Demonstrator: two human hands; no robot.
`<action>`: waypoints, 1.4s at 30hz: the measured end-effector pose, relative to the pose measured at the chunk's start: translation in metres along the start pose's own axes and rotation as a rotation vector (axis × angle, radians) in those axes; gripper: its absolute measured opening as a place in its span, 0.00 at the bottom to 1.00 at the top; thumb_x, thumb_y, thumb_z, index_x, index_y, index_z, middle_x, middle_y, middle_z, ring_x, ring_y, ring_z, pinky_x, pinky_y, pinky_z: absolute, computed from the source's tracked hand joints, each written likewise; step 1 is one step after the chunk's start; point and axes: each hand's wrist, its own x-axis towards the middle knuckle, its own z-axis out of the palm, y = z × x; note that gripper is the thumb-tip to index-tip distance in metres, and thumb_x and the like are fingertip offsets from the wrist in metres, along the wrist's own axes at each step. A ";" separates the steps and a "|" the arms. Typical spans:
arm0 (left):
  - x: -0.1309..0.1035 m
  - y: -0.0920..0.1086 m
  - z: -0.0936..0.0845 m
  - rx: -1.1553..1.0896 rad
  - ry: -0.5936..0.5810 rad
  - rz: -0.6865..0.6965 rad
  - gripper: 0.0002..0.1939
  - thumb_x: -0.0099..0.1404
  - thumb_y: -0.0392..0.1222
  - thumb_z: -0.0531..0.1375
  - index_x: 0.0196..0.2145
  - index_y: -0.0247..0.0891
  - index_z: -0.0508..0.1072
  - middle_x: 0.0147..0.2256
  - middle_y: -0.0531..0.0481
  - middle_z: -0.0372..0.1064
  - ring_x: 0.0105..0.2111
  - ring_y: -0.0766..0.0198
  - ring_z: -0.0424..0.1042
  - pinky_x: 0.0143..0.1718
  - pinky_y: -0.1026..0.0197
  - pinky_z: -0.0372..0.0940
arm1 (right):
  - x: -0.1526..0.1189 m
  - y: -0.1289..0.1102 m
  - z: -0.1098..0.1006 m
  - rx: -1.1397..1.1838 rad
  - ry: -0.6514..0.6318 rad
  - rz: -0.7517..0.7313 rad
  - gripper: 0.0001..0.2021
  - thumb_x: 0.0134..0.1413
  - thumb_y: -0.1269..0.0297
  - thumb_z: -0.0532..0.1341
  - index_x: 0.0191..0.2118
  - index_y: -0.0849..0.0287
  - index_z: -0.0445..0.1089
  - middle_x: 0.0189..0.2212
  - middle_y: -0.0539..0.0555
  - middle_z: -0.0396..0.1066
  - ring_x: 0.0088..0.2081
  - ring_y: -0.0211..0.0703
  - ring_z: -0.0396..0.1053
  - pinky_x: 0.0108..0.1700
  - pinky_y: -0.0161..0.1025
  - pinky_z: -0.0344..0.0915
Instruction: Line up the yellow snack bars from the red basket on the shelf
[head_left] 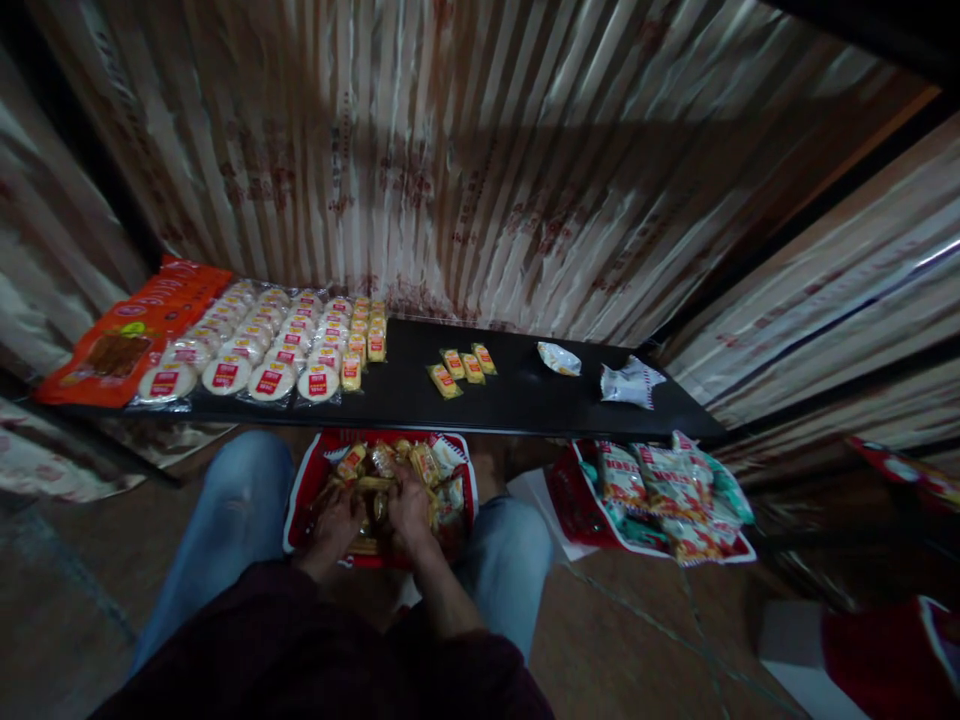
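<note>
At seven o'clock, snacks (352,461) in a basket (301,490) were touched by left hand (337,522) and right hand (409,508), neither grip's closure could be told, and splitting was risked by hard pressing.

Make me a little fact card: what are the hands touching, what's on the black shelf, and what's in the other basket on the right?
Left hand: in the red basket, among golden packets
Right hand: same basket, also among the packets
Shelf, left: orange bag, rows of round white packets, small yellow packets
Shelf, middle: four loose yellow packets
Shelf, right: two whitish packets
Other basket: white-and-orange bags
</note>
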 end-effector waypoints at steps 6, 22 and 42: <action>-0.006 0.004 -0.010 0.030 -0.170 0.049 0.22 0.65 0.47 0.48 0.51 0.33 0.68 0.53 0.38 0.68 0.55 0.56 0.65 0.56 0.57 0.56 | -0.013 0.002 0.001 -0.061 -0.033 0.027 0.17 0.46 0.77 0.56 0.40 0.57 0.75 0.41 0.59 0.75 0.45 0.49 0.71 0.52 0.44 0.63; 0.009 -0.024 0.011 -0.546 -0.084 -0.046 0.19 0.57 0.47 0.54 0.43 0.36 0.74 0.45 0.43 0.74 0.48 0.55 0.70 0.53 0.57 0.60 | -0.020 -0.009 -0.004 -0.177 -0.274 0.097 0.18 0.58 0.72 0.51 0.53 0.62 0.69 0.49 0.60 0.72 0.51 0.44 0.70 0.53 0.38 0.62; 0.043 -0.031 0.023 -0.446 -0.012 0.018 0.17 0.52 0.27 0.55 0.37 0.36 0.77 0.44 0.44 0.73 0.48 0.58 0.68 0.55 0.55 0.58 | -0.014 -0.018 0.004 -0.254 -0.426 0.081 0.17 0.63 0.62 0.48 0.39 0.60 0.73 0.37 0.56 0.75 0.38 0.42 0.72 0.41 0.34 0.63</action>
